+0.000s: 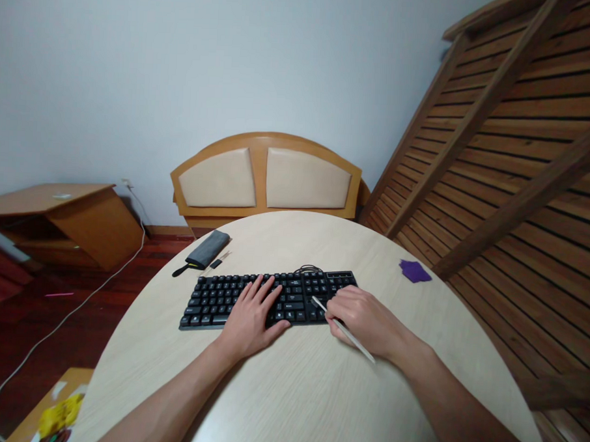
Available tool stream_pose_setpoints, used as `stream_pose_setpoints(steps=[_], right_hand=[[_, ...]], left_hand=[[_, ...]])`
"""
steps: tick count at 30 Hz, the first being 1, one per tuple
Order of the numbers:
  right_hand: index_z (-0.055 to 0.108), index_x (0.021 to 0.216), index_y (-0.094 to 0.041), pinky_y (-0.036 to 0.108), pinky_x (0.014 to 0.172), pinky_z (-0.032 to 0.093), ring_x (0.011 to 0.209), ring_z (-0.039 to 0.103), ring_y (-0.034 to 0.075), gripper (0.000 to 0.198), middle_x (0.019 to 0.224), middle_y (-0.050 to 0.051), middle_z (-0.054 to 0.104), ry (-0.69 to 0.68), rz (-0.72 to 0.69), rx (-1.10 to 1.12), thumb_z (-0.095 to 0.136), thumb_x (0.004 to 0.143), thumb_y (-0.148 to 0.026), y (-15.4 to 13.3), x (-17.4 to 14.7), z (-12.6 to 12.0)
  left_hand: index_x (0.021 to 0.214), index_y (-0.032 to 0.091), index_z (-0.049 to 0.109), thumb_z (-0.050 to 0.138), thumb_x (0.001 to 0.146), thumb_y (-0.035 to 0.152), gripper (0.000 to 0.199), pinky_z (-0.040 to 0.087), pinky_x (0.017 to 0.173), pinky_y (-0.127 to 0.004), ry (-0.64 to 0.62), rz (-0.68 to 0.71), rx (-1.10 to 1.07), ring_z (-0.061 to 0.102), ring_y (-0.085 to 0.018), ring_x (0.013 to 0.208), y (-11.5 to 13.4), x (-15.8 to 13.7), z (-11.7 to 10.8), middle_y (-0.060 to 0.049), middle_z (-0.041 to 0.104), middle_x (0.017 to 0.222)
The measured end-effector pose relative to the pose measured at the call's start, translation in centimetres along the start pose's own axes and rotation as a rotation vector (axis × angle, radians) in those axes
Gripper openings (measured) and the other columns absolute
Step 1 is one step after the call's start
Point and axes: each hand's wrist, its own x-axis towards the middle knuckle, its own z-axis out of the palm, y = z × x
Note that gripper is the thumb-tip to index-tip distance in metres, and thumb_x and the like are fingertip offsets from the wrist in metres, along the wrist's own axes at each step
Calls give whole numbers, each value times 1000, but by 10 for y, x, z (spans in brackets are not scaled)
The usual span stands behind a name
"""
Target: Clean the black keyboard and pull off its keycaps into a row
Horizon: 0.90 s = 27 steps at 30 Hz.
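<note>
A black keyboard [213,302] lies across the round table. My left hand [254,314] rests flat on its middle keys, fingers spread and thumb out along the front edge. At the number pad on the right, my right hand [356,318] is closed round a slim pale stick [362,350]. One end of the stick points at the number-pad keys; whether it touches them I cannot tell. The other end sticks out toward me over the table. Its exact kind does not show. A loop of black cable [308,268] lies behind the keyboard.
On the pale table [316,404], a grey pouch [208,250] lies at the far left, beside a small black piece [215,264] and thin sticks [226,258]. Purple cloth [415,271] lies at the right. A slatted wooden panel [511,191] leans beyond the right edge.
</note>
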Motion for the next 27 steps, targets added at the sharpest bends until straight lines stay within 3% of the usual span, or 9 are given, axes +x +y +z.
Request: stream_pose_setpoints(steps=[8,15,18,23,27], right_hand=[[59,70,-20,30,69,35,70,56,16,9,68,0,63,-113,-60,89,60,72,-11,-4,-2,9],[57,66,-20,29,68,35,67,55,15,11,66,0,62,-101,-76,152,61,69,-10,-7,-2,5],[59,68,-19,29,69,37,66,55,15,12,65,0,62,-29,-73,184,60,71,-8,-4,-2,2],[66,75,-19,29,71,42,69,60,15,12,72,1,67,93,6,335,59,76,-10,14,-5,7],[70,75,-19,28,68,45,71,63,16,10,76,2,71,61,191,508,62,77,-14,34,-12,14]], left_hand=[[146,19,41,51,89,61,72,30,115,-56,2,-15,3,26,-35,145,-1,1,2,-11,36,156],[146,19,42,51,88,62,72,30,115,-56,7,-14,0,27,-36,145,-1,1,1,-11,37,155],[146,19,42,51,89,61,72,30,115,-56,12,-16,4,26,-36,145,-2,2,1,-11,36,155],[146,18,42,51,88,61,72,30,115,-56,17,-20,8,26,-36,145,-4,2,3,-12,36,155],[146,19,42,51,89,61,72,30,115,-56,15,-19,13,25,-36,145,-4,1,3,-11,36,156]])
